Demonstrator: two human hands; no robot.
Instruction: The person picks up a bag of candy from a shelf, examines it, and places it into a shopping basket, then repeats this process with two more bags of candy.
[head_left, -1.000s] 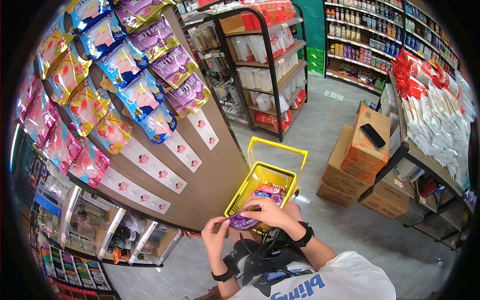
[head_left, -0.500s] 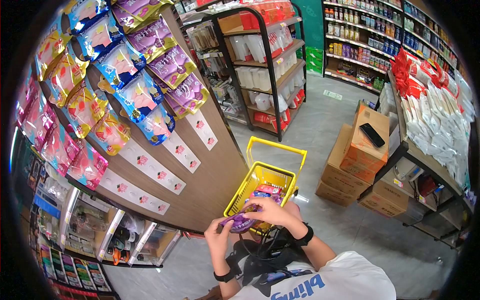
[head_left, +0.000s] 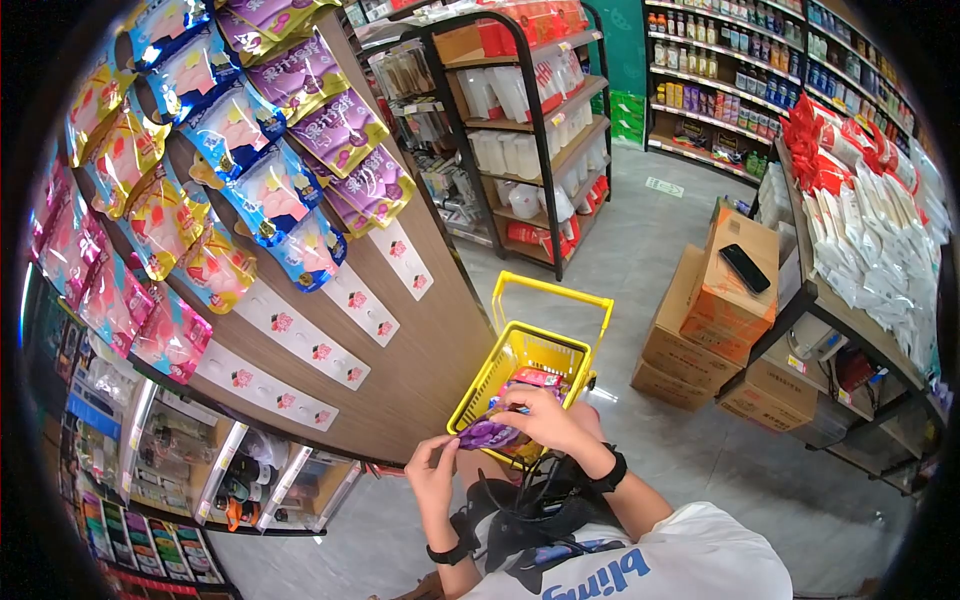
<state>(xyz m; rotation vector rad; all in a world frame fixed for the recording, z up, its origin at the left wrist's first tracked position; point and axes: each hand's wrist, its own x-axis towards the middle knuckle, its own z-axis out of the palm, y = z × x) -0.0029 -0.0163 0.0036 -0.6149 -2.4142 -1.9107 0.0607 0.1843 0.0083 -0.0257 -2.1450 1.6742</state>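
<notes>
Between my two hands is a purple candy bag (head_left: 487, 434), held over the near end of a yellow shopping basket (head_left: 462, 400). My left hand (head_left: 432, 470) pinches the bag's left edge between thumb and fingers. On the other side, my right hand (head_left: 540, 415) grips its upper right part, and the fingers cover some of it. More colourful packs (head_left: 535, 378) lie inside the basket, partly behind my right hand. Purple candy bags (head_left: 340, 140) of similar look hang on the display to the left.
Blue candy bags (head_left: 270, 185) and pink ones (head_left: 172, 335) hang beside bare white strips (head_left: 300, 330). Cardboard boxes (head_left: 690, 345) with a phone (head_left: 745, 269) on top stand at right. Behind the basket is a black-framed shelf rack (head_left: 540, 150).
The purple bag has tilted and turned in my hands. My left hand has shifted slightly left and my right hand slightly right. The basket has hardly moved.
</notes>
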